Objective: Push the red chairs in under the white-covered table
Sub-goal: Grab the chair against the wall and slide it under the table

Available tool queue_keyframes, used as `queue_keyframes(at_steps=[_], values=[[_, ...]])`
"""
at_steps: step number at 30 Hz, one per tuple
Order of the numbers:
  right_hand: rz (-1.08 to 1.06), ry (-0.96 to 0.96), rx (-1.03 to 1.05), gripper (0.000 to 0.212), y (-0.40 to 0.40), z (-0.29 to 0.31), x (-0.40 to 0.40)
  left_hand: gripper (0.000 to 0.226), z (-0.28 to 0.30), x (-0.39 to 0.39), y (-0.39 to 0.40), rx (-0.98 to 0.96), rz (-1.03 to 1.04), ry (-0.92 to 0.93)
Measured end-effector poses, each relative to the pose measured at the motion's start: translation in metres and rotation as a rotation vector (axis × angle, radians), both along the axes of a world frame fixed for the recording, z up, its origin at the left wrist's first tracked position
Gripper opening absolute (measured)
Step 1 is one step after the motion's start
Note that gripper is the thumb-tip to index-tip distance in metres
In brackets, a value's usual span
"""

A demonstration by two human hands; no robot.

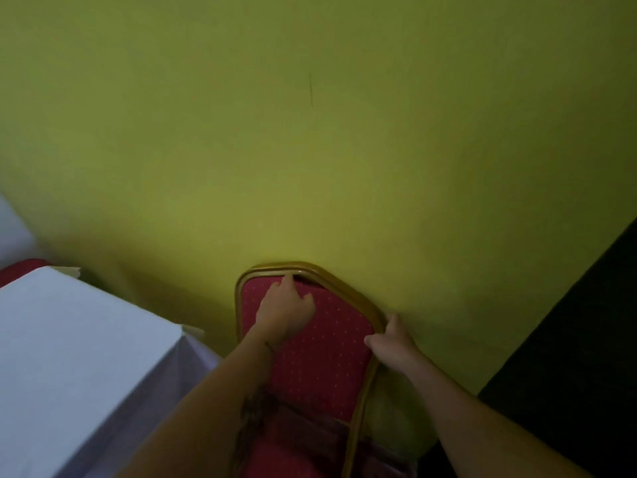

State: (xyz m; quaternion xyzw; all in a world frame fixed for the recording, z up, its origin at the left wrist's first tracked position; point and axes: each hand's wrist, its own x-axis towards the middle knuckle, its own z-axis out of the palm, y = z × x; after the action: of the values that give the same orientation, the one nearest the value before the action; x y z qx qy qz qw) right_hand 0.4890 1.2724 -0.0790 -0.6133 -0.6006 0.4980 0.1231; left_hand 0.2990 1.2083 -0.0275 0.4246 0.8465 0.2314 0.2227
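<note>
Hands on one red chair (pixel 320 350) fill the lower middle of the head view, the only view given. The chair's padded back, framed in a gold-coloured tube, stands close against a yellow-green wall (pixel 310 132). The left hand (pixel 286 312) lies on the upper part of the back pad, its fingertips hooked into the slot under the top rail. The right hand (pixel 393 343) is closed around the frame tube on the chair's right side, thumb on the front. The white-covered table (pixel 69 357) sits at the lower left, its near corner just beside the chair's left side. A bit of another red thing (pixel 20 269), perhaps a second chair, shows past the table's far edge. A dark strip (pixel 586 357) runs down the lower right.

By its look the chair is a stiff metal-framed banquet seat, likely moderately heavy. The pad would give under pressure, so the rigid frame is the better hold for steering. It probably must be turned toward the table first.
</note>
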Motion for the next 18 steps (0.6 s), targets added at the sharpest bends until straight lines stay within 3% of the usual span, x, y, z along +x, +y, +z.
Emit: queue_keyframes(at_steps=[4, 7, 12, 18], values=[[-0.104, 0.076, -0.007, 0.072, 0.019, -0.027, -0.009, 0.086, -0.008, 0.016, 0.041, 0.034, 0.145, -0.174], [-0.051, 0.016, 0.038, 0.067, 0.033, -0.046, -0.009, 0.098, -0.024, 0.02, 0.067, 0.075, 0.211, -0.255], [0.104, -0.18, 0.183, 0.054, 0.039, -0.058, 0.004, 0.109, -0.036, 0.029, 0.079, 0.088, 0.247, -0.212], [0.135, -0.289, 0.223, 0.057, 0.012, -0.054, 0.02, 0.11, -0.038, 0.042, 0.076, 0.091, 0.163, -0.222]])
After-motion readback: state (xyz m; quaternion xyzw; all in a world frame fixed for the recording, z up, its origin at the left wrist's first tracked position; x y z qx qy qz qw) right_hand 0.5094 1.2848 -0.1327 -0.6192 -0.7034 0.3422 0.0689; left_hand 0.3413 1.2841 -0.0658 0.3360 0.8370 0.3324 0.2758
